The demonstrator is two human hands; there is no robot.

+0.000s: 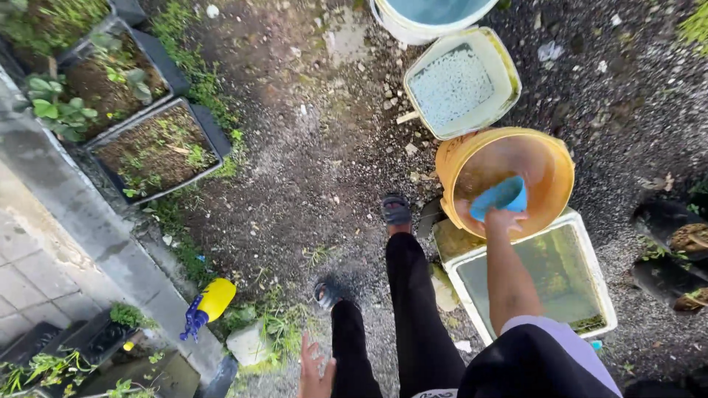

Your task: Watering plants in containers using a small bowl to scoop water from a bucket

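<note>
Gravel ground [310, 147] outdoors; right hand [505, 219] grips blue scoop [501, 197], left hand [313, 368] open.

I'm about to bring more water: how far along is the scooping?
Done: cannot tell how much has been moved. In hand: the right hand holds a blue scoop inside the yellow bucket. The left hand hangs free. Left: the bucket holds murky water, and the white box below also holds water.
</note>
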